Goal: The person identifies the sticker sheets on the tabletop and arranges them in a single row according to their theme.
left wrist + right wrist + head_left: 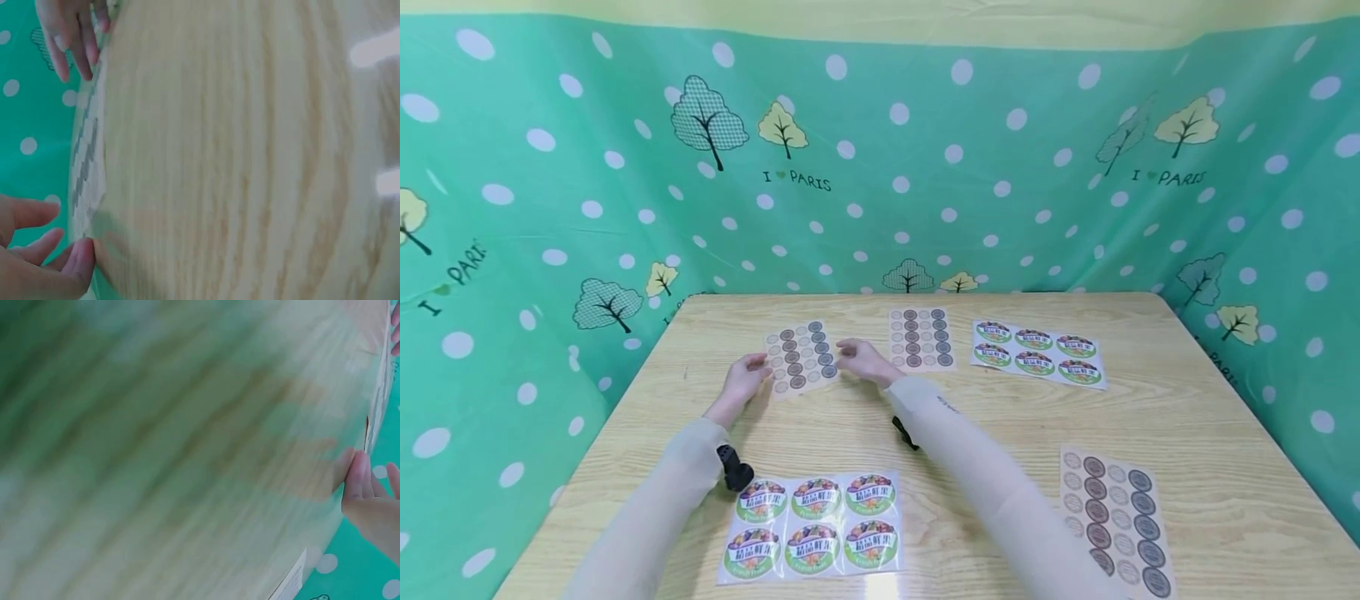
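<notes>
Desk: pale wood-grain surface, smooth, with a slight sheen. Round-label sheet: thin paper, matt, brown and grey printed labels. Fruit-label sheets: glossy film that reflects light. Backdrop: smooth plastic sheeting, faintly shiny, creased. Sleeves: sheer, soft cloth, matt.

Bright, even light; head view bends at edges, wrist views motion-blurred.

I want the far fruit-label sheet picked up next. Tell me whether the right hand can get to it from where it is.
Probably yes. The right hand rests at the dotted sheet, and only the flat round-sticker sheet lies between it and the far fruit-label sheet. Nothing upright blocks the way.
</notes>
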`<act>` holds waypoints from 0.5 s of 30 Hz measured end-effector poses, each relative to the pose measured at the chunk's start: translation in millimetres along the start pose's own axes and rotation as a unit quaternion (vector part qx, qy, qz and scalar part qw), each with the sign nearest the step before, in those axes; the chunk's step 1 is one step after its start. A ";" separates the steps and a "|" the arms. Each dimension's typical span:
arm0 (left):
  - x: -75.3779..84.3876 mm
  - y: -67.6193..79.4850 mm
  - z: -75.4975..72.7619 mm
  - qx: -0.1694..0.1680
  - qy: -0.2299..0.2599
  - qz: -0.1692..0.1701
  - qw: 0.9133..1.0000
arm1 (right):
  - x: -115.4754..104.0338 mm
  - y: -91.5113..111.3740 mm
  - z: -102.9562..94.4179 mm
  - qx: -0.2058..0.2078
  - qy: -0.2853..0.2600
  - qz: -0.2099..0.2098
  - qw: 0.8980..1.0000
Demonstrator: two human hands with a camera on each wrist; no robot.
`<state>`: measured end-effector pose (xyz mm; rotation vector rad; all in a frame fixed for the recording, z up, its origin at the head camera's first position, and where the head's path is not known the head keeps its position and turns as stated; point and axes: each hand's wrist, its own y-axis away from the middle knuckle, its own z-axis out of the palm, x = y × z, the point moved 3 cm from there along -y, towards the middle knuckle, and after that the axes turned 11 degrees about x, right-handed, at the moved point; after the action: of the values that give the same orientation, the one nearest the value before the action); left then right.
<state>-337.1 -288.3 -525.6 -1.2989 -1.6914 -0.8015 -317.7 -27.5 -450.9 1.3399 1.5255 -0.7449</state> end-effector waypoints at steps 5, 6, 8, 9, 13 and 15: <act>-3.2 1.1 1.5 -0.006 0.052 -0.015 0.999 | -2.0 1.0 6.5 -0.012 0.014 -0.002 1.000; -6.3 -0.9 1.4 -0.009 0.060 -0.020 0.998 | -2.7 1.4 7.7 -0.014 0.015 -0.003 1.000; -17.4 -10.8 2.8 -0.005 0.040 -0.024 0.999 | -4.2 1.8 9.7 -0.015 0.019 -0.007 1.000; -14.1 -8.9 2.8 -0.015 0.028 -0.035 0.999 | -4.6 1.9 10.4 -0.015 0.021 -0.008 1.000; 12.1 8.8 1.2 -0.030 -0.003 -0.038 0.999 | -5.5 1.6 12.8 -0.012 0.026 -0.009 1.000; 22.8 16.4 0.3 -0.028 -0.003 -0.025 0.999 | -4.8 0.9 13.3 -0.010 0.026 -0.007 1.000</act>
<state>-323.9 -274.0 -505.4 -1.3022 -1.7244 -0.8806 -313.7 -41.1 -451.3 1.3452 1.5802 -0.7066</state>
